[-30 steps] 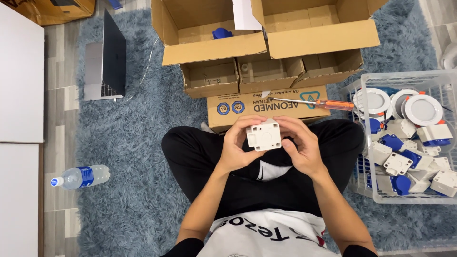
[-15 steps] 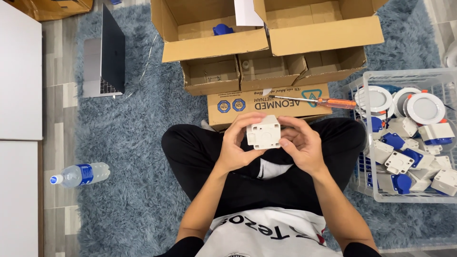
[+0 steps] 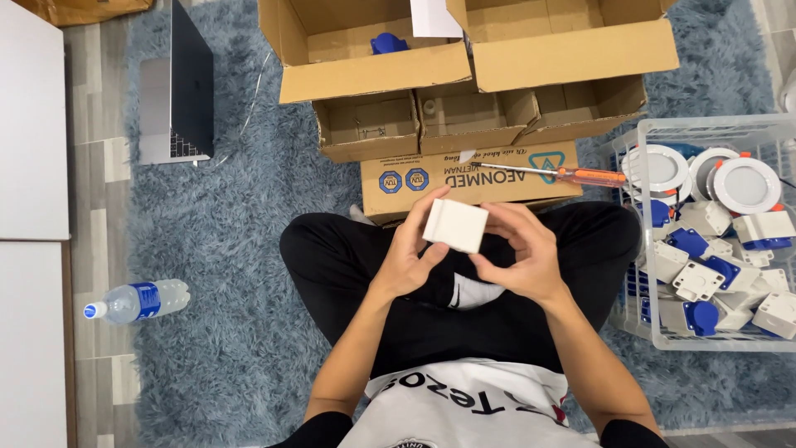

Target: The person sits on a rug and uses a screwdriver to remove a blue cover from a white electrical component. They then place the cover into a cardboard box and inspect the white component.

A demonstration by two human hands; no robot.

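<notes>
Held thing: small white plastic box (image 3: 454,224), square, slightly tilted, above the person's lap and just in front of the printed flat carton (image 3: 471,178).
Left hand (image 3: 408,259): fingers curled, pinching the box's left edge and underside; thumb near its lower corner.
Right hand (image 3: 522,253): fingers wrapped toward the box's right side, touching it; fingertips partly hidden behind the box.
Doing the step well (judgement): keep both grips on opposite edges so the box does not twist; work it over the lap so a loose part would land on the legs, not in the rug pile; keep pressure even, as thin plastic housings likely flex.
Screwdriver (image 3: 572,175): one, orange handle, lying on the printed carton, right of the box, untouched.
Clear crate (image 3: 655,336): one, well right of the box; holds round white downlights, three clearly seen, and many white housings with blue parts, too heaped to count.
Cardboard boxes (image 3: 373,75): two large open ones beyond the carton; a row of small open cartons below them, about four.
Water bottle (image 3: 137,300): one, on its side, far left of the box.
Laptop (image 3: 178,87): one, open, upper left on the blue shag rug (image 3: 232,249).
</notes>
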